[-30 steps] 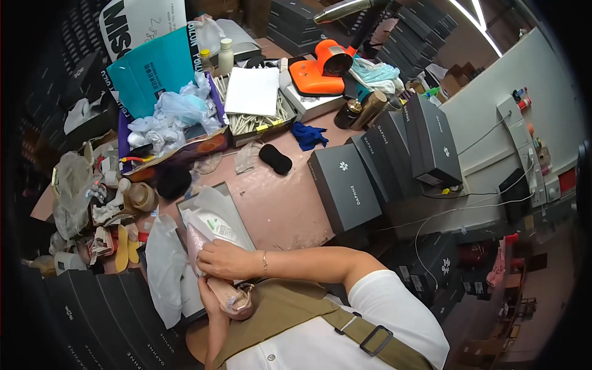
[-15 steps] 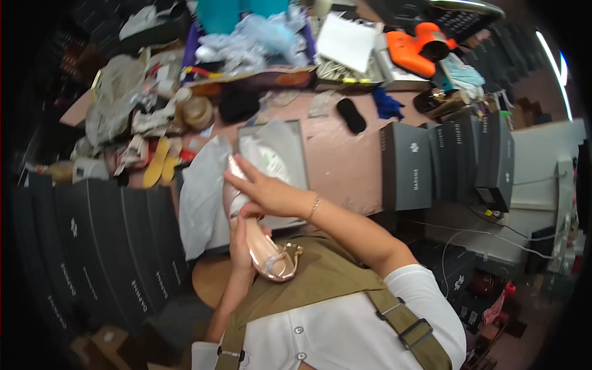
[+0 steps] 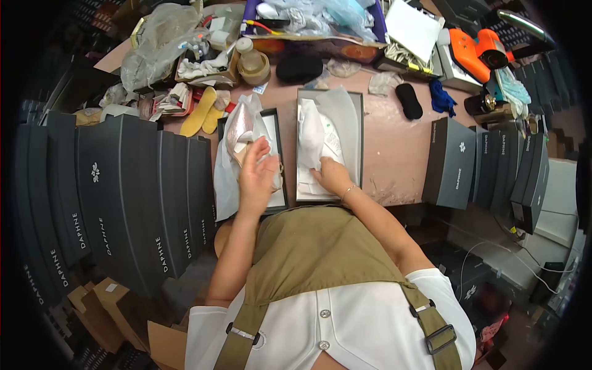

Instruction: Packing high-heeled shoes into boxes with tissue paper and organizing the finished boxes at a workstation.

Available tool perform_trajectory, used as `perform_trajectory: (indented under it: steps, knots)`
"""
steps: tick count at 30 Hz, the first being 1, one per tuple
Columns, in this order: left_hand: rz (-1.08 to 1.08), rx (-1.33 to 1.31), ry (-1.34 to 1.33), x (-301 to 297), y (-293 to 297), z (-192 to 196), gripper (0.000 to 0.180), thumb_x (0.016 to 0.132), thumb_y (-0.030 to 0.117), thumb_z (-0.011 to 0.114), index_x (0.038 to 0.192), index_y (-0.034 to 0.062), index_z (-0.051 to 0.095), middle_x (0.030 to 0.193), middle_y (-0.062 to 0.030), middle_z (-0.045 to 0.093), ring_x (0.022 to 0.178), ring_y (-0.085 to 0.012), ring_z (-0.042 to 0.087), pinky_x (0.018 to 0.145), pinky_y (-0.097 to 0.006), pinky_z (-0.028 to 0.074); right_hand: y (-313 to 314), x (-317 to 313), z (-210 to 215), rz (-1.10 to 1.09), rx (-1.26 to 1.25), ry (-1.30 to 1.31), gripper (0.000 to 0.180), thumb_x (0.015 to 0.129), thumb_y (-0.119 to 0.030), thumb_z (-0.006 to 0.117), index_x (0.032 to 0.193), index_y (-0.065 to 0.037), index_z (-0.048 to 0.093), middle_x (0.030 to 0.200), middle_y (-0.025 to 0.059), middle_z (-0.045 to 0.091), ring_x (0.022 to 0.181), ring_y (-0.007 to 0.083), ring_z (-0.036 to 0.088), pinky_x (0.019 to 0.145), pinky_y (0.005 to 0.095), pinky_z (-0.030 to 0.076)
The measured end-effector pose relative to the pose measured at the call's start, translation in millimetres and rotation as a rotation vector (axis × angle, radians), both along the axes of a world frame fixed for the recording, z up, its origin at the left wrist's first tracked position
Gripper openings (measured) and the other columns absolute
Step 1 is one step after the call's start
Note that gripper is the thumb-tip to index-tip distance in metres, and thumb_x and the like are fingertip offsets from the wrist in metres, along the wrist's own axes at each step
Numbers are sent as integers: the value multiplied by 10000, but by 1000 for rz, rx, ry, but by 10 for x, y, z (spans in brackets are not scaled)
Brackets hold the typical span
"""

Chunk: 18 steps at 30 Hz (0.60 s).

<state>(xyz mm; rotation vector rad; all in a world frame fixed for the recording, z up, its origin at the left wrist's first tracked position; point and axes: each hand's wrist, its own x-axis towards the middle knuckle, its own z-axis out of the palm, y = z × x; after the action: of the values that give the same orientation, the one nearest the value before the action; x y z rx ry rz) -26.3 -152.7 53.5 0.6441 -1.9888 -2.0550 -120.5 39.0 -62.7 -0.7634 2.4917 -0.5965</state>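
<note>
A pink shoe (image 3: 236,128) with white paper in it lies on tissue (image 3: 226,179) in a shallow dark tray (image 3: 279,137) left of centre. Over the shoe's lower part is my left hand (image 3: 256,182), fingers stretched; it hides the strap end. To its right, a grey shoebox (image 3: 361,132) lined with tissue (image 3: 341,114) holds a bundle in white wrapping (image 3: 311,126), with pale pink showing through. My right hand (image 3: 335,177) has its fingers closed on the lower end of that wrapping. A white printed slip (image 3: 332,143) lies beside the bundle.
Dark shoeboxes stand in rows at left (image 3: 120,197) and right (image 3: 453,163). Behind the tray are yellow insoles (image 3: 200,114), a jar (image 3: 251,65) and a black pad (image 3: 299,69). An orange tool (image 3: 468,55) sits back right on the pink table (image 3: 391,163).
The shoe has gone from both hands at my lap into the left tray. My left hand has opened over it. My right hand has moved right to the wrapping, and my view has shifted.
</note>
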Motion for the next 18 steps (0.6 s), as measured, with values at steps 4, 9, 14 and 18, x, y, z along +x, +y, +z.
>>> perform_trajectory:
  steps: [4,9,14,18]
  knots:
    - [68,-119,-59,-239,72,-20,911,799,434,694,1424,-17,209,1411,-233,302,1293,-319,356,997,-398,377,-14,-165,861,53,-94,-196,305,817,-272,605,833,30,562,837,233,610,761,412,594,689,460,485]
    - [197,727,-97,-374,-132,125,580,774,284,687,1216,-17,464,1155,-153,554,1108,-250,532,952,-396,422,-14,-9,1852,469,-135,2,230,812,-227,625,918,-31,572,891,136,601,775,348,593,717,443,474]
    - [574,919,161,-170,195,382,418,808,321,523,1107,29,543,1078,-118,598,1010,-277,583,902,-402,463,-313,144,1813,315,-489,544,383,802,-175,622,1157,-46,556,1157,97,564,1147,304,473,1026,571,257]
    - [646,729,126,-244,113,451,499,843,450,430,1084,31,556,1030,-107,607,915,-269,599,831,-381,480,12,508,2015,497,-832,-82,426,872,-145,580,1273,-27,495,1325,162,451,1271,345,400,1028,520,318]
